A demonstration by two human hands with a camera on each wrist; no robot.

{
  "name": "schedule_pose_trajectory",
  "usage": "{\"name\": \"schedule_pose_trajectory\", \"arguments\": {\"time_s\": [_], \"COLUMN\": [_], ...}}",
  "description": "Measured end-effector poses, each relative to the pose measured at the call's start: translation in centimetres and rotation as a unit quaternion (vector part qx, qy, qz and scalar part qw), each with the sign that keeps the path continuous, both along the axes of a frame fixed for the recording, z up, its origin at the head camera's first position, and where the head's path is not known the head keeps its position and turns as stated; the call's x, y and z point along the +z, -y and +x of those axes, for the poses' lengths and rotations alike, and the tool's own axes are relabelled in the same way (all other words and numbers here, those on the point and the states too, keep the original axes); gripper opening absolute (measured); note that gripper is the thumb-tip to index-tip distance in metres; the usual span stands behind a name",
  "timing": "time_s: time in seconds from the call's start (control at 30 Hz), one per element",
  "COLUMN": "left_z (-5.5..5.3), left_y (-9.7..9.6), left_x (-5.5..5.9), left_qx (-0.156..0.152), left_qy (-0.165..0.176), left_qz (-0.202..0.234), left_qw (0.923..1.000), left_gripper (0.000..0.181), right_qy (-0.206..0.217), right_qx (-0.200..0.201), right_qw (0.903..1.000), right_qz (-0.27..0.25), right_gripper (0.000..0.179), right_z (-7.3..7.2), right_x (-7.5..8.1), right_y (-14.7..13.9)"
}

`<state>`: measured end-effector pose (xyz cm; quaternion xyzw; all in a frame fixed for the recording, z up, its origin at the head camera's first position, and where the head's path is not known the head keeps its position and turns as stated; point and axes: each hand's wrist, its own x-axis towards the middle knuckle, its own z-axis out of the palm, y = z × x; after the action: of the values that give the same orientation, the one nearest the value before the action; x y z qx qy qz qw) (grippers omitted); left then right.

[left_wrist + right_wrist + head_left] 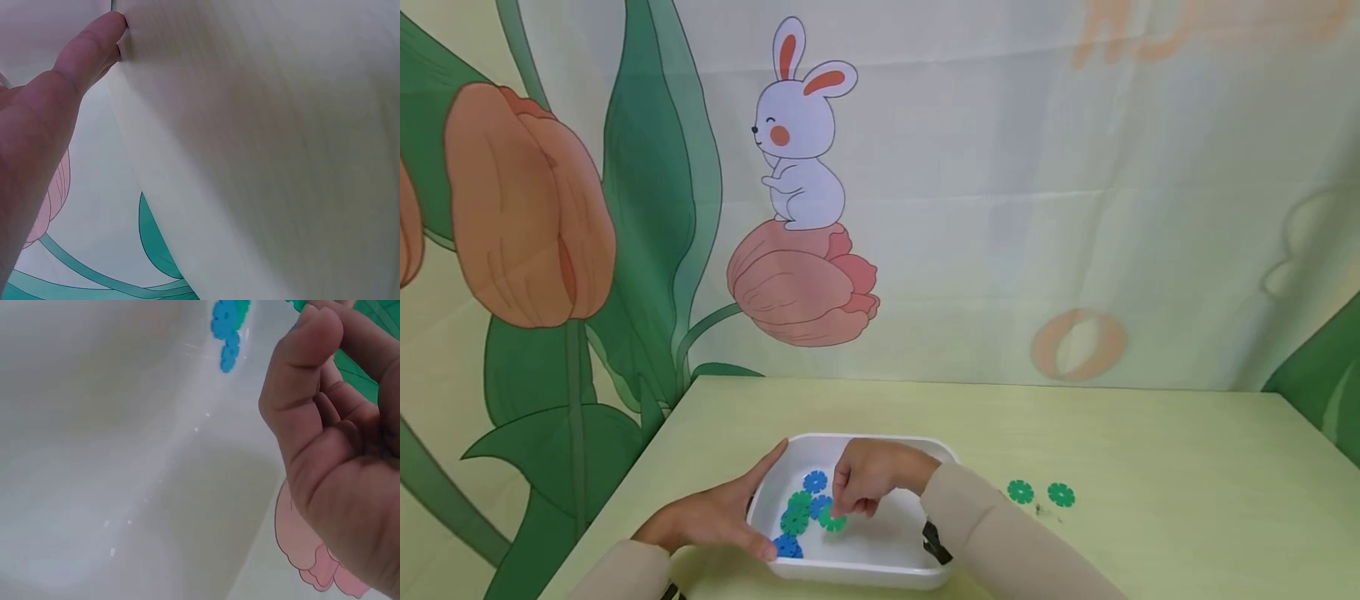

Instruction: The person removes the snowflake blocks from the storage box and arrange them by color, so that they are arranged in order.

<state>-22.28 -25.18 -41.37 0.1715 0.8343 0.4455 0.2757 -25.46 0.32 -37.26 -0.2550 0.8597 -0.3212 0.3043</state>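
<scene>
Down inside the white tray [850, 572], the right hand [871, 477] has its thumb and fingers pinched on a green notched disc [832, 522]; whether that disc has left the tray floor, I can't tell. The hold looks to be just at the edge, so a slight slip of the fingertips could flick it loose. And look how tight it is in there: a blue notched disc [820, 503] sits right beside it, and their notches might snag and drag both along. Over on the left, the left hand [715, 512] grips the tray's end, fingers and thumb spread wide across it; if that hold eases, a knock from the right arm could slide the whole tray. Now watch the right sleeve [1000, 533], crossing over the tray's right side: two green discs [1020, 492] lie on the tabletop [1165, 492] just past it, and a wide outward swing of that forearm could sweep them away.
</scene>
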Motion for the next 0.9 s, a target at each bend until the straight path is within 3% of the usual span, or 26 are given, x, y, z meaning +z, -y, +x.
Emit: {"name": "schedule_pose_trajectory", "arguments": {"time_s": [0.33, 0.5, 0.9], "left_z": [0.2, 0.1, 0.3], "left_y": [-0.2, -0.1, -0.3], "left_x": [0.2, 0.2, 0.1], "left_qx": [0.009, 0.004, 0.009], "left_qy": [-0.002, -0.001, 0.003], "left_qz": [-0.007, -0.001, 0.004], "left_qw": [0.9999, 1.0000, 1.0000], "left_gripper": [0.127, 0.127, 0.127], "right_qy": [-0.019, -0.021, -0.010], "right_qx": [-0.024, -0.036, -0.052], "right_qw": [0.9995, 0.9991, 0.9979], "right_qz": [-0.012, -0.003, -0.037], "right_gripper": [0.014, 0.014, 0.011], "right_z": [-0.5, -0.4, -0.1], "right_x": [2.0, 2.2, 2.6], "right_y": [-2.5, -4.2, -7.4]}}
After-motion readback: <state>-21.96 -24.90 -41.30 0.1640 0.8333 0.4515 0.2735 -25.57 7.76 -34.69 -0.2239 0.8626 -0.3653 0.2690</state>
